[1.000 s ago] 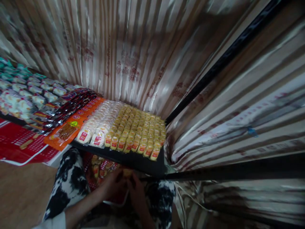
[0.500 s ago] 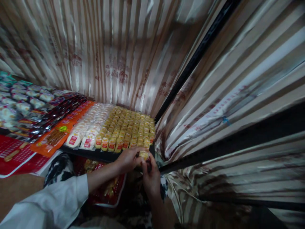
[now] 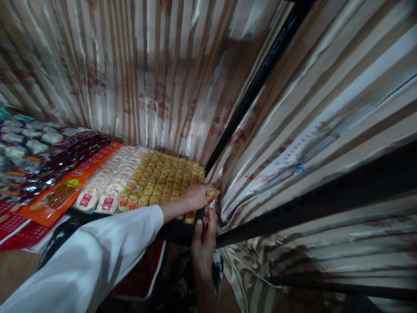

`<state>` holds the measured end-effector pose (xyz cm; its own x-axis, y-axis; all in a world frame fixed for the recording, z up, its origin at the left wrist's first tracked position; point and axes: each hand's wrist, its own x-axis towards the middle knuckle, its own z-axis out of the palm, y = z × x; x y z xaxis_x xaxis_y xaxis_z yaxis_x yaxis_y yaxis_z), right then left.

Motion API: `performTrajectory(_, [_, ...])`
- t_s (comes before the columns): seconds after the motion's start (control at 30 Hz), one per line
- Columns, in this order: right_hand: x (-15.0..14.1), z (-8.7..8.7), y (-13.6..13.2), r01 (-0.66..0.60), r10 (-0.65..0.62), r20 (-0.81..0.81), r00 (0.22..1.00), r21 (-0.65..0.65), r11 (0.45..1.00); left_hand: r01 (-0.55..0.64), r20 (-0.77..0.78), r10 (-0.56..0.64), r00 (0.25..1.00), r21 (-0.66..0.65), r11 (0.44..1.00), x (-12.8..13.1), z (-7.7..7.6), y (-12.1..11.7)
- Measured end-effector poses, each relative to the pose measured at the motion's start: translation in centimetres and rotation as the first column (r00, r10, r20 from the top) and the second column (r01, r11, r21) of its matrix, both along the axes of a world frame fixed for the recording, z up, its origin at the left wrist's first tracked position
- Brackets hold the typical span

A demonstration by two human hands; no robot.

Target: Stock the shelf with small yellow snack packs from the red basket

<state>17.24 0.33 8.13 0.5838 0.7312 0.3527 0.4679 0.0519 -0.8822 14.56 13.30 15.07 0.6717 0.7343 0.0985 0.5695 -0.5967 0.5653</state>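
Head view: left hand (image 3: pixel 197 195) was over right end of black shelf (image 3: pixel 176 231), fingers pinched on small yellow packet (image 3: pixel 213 192). Packet was beside rows of similar yellow packets (image 3: pixel 164 171). Right hand (image 3: pixel 204 248) was just below, thumb and fingers parted; whether they touched packet, could not tell. White packets (image 3: pixel 109 198) lay left of yellow rows.

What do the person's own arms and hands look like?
The left sleeve is loose, whitish and creased, ending short of the ungloved left hand. The right forearm is bare as far as it shows; the right hand is ungloved too.
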Motion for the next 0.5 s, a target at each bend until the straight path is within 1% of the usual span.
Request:
performTrajectory(0.1, [0.2, -0.6, 0.6, 0.005, -0.007, -0.069, 0.998, -0.029, 1.0, 0.021, -0.06, -0.019, 0.998, 0.029, 0.999, 0.6, -1.3, 0.8])
performTrajectory(0.17, [0.4, -1.2, 1.0, 0.027, -0.034, -0.127, 0.991, -0.057, 0.998, 0.03, -0.082, -0.025, 0.996, 0.066, 0.997, 0.8, -1.9, 1.0])
performTrajectory(0.23, [0.6, -1.9, 1.6, 0.045, -0.06, -0.161, 0.985, -0.093, 0.995, 0.045, -0.094, -0.033, 0.995, 0.121, 0.992, 0.8, -2.3, 1.1])
performTrajectory(0.33, [1.0, -3.0, 2.4, 0.039, -0.068, -0.193, 0.979, -0.149, 0.988, 0.079, -0.143, -0.052, 0.988, 0.19, 0.979, 0.8, -2.6, 1.2])
performTrajectory(0.4, [1.2, -3.7, 2.9, 0.032, -0.068, -0.225, 0.972, -0.157, 0.987, 0.1, -0.198, -0.058, 0.979, 0.213, 0.972, 0.8, -2.9, 1.2])
performTrajectory(0.5, [1.5, -4.5, 3.5, 0.014, -0.05, -0.291, 0.955, -0.125, 0.992, 0.108, -0.258, -0.048, 0.965, 0.224, 0.969, 0.7, -3.5, 1.3])
